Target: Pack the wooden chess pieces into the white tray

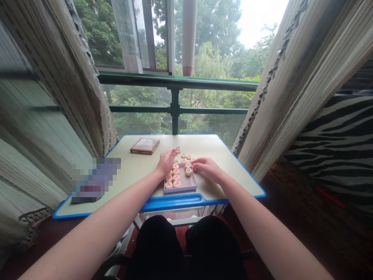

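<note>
A shallow lavender box (186, 188) lies on the small table (136, 171) in front of me, holding several round wooden game pieces (176, 177) with red marks. More round pieces (183, 155) lie loose on the table just behind it. My left hand (166, 161) rests at the box's upper left corner, fingers curled over pieces there. My right hand (206, 168) sits at the box's right edge, its fingertips pinched on one wooden piece (189, 171) above the box.
A flat brown wooden case (145, 146) lies at the table's back left. A blurred dark object (93, 181) rests near the left edge. Curtains hang on both sides, a green railing (175, 83) and window stand behind, and a zebra-striped fabric (338, 144) is at right.
</note>
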`<state>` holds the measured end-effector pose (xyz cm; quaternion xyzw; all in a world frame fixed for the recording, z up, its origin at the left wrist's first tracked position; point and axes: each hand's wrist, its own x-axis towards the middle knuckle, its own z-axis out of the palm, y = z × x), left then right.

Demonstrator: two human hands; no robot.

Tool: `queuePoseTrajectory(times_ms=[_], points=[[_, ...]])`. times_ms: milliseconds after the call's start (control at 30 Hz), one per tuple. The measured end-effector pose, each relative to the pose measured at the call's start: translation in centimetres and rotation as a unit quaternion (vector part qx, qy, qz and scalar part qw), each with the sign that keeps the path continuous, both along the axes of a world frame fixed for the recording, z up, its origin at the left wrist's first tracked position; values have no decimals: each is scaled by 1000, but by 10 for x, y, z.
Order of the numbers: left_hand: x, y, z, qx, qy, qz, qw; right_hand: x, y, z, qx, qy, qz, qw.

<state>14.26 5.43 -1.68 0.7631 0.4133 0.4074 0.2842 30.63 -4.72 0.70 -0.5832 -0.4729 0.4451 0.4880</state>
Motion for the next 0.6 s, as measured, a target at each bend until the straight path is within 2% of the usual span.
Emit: queuePoseTrajectory(times_ms=[67, 167, 267, 367, 433, 500, 600], points=[[-1, 4, 1, 31, 10, 8, 999, 1, 3, 2, -8, 4, 2, 1000], [-3, 10, 4, 36, -7, 5, 999, 5, 10, 5, -25, -9, 12, 1000], [0, 18, 12, -2, -18, -10, 1000, 11, 25, 9, -2, -129, 0, 992], [10, 29, 23, -7, 43, -62, 997, 12, 49, 10, 80, -277, -27, 957], [18, 37, 27, 3, 71, -92, 993, 12, 66, 6, 110, -338, -30, 934], [23, 46, 25, -10, 66, -95, 993, 12, 82, -1, 117, -392, -23, 912], [24, 57, 16, -30, 63, -89, 994, 17, 96, -13, 112, -449, -5, 887]])
